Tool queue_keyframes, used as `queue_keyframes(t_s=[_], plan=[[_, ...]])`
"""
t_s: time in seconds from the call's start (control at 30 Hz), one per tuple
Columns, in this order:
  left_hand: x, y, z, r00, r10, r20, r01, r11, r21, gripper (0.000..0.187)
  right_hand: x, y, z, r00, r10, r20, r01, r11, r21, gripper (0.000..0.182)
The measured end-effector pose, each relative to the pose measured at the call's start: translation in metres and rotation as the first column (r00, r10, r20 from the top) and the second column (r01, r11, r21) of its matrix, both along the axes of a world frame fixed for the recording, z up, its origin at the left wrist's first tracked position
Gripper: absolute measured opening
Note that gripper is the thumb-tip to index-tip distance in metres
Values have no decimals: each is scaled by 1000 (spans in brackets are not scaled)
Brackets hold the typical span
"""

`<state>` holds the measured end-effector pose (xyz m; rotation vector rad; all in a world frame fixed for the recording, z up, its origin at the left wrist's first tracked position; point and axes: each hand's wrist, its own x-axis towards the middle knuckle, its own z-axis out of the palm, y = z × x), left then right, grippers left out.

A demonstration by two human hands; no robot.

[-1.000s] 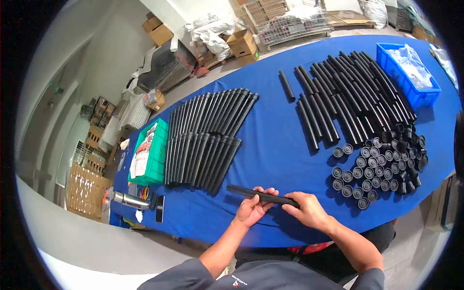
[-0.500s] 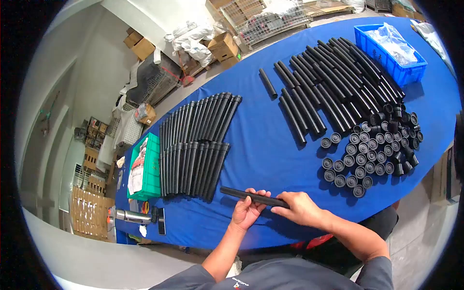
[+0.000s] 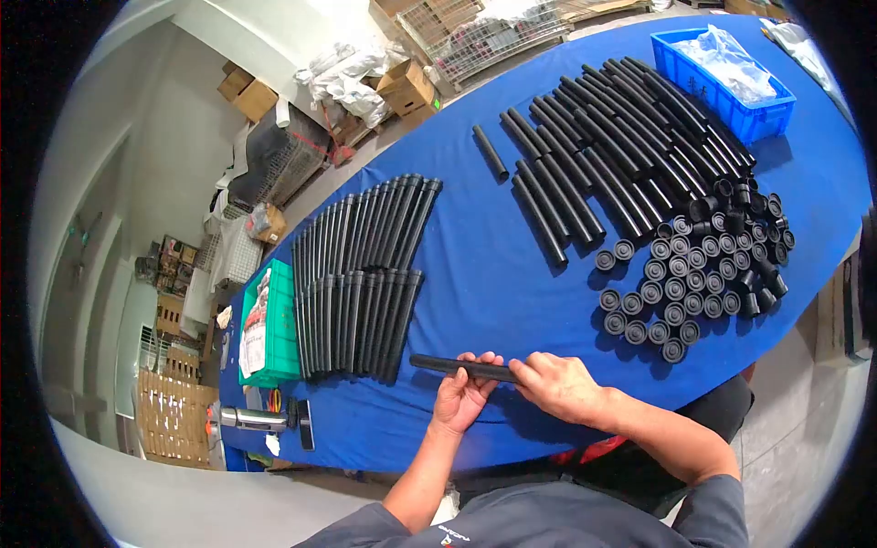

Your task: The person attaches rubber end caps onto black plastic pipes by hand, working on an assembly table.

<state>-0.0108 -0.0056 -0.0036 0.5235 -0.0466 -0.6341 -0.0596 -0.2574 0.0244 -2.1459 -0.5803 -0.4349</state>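
A black tube [image 3: 432, 363] lies across both hands above the table's near edge. My left hand [image 3: 464, 399] is palm up beneath its middle, thumb and fingers wrapped round it. My right hand [image 3: 559, 387] is closed over the tube's right end, hiding that end. To the left lie two rows of capped black tubes [image 3: 352, 315], side by side. At the upper right is a pile of loose black tubes [image 3: 603, 146], with a heap of round black end caps [image 3: 676, 290] just below it.
The blue cloth-covered table [image 3: 484, 274] carries a green crate [image 3: 280, 320] at the left and a blue crate [image 3: 766, 119] holding clear plastic at the far right. Near the left edge lie a silver cylindrical tool [image 3: 251, 418] and a phone [image 3: 306, 426]. Cardboard boxes [image 3: 407, 89] stand beyond the table.
The view has shifted slightly. The tube has turned a little closer to level, and my right hand has moved slightly left and up with it. Both hands keep their hold.
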Motion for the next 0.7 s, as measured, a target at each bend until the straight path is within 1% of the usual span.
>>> queue_keyframes(t_s=[0.03,0.07,0.1,0.13,0.23,0.27,0.3,0.4,0.43,0.53,0.57,0.67,0.7], plan=[[-1,0,-2,1000,6,-1,-6,1000,-4,30,-3,-1,4,998,-4,56,9,995,-95,37],[-2,0,-3,1000,-7,14,7,1000,-8,30,-3,-4,9,991,50,-123,-53,998,-25,37],[-1,0,-2,999,-21,30,21,1000,-10,31,1,-9,15,950,113,-292,-101,993,55,37],[-1,0,-2,998,-34,48,35,999,-12,31,3,-12,19,877,183,-445,-133,981,141,38],[-2,-4,5,1000,10,11,-10,998,68,27,-2,-5,12,972,46,-228,-43,999,20,39],[-1,-4,5,1000,11,-4,-11,998,63,27,-3,-3,8,989,2,-150,-4,1000,-15,39],[-1,-3,5,1000,15,-21,-13,998,57,27,-3,-3,5,998,55,13,-54,993,-102,38],[-1,1,-1,1000,2,-27,-2,1000,8,29,-7,-2,14,969,48,-244,-31,997,72,38],[-1,2,-4,1000,-5,-19,5,1000,-14,30,-1,-6,16,916,147,-374,-70,975,211,36],[-1,-4,3,1000,7,19,-8,999,53,30,4,-13,24,797,194,-571,-32,959,281,35],[-1,-3,3,1000,3,23,-4,999,44,30,2,-11,21,849,175,-498,-39,962,272,35],[0,0,-2,1000,0,26,-1,1000,25,30,-1,-6,14,877,157,-453,-38,965,261,37],[0,1,-5,1000,5,23,-6,1000,25,31,0,-7,16,873,155,-462,-39,967,250,35]])
